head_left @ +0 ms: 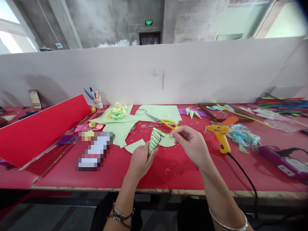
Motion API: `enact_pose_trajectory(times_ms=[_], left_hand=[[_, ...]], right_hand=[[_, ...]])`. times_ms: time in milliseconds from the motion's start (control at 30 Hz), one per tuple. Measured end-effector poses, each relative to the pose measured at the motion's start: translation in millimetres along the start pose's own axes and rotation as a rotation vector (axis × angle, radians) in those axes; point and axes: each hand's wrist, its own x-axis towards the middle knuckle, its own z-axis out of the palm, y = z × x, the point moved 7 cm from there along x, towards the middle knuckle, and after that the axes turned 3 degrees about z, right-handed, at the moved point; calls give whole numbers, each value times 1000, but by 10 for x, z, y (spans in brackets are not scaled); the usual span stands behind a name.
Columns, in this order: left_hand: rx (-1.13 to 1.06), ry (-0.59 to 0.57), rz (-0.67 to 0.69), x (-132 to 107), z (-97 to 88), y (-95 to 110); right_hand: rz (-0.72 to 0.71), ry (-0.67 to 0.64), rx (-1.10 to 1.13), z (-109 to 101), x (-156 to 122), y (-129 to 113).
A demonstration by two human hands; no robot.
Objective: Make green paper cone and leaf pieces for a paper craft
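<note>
A pale green paper cone (155, 140) with curved black lines is gripped between the fingers and thumb of my left hand (140, 160). Its wide end points up, above the red table. To its right, my right hand (192, 146) is raised with thumb and fingertips pinched together. A small pale bit shows at those fingertips, too small to name. Just behind both hands lie scissors with red and yellow handles (171, 122). Cut pieces of light green paper (158, 112) spread around them. Several small green cones (192, 113) rest on purple paper farther back.
A yellow glue gun (221, 136) with a black cord stands at right, beside tangled blue strips (244, 136) and a purple device (284, 163). At left are a red board (45, 128), a blurred-out flat object (96, 150) and a pen cup (98, 102). A white partition (125, 77) closes the back.
</note>
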Motion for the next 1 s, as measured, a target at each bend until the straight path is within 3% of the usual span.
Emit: enact_pose_trajectory(times_ms=[1000], left_hand=[[-47,13,23,-7,-27,33]], right_hand=[[21,-7,54,27,-5,30]])
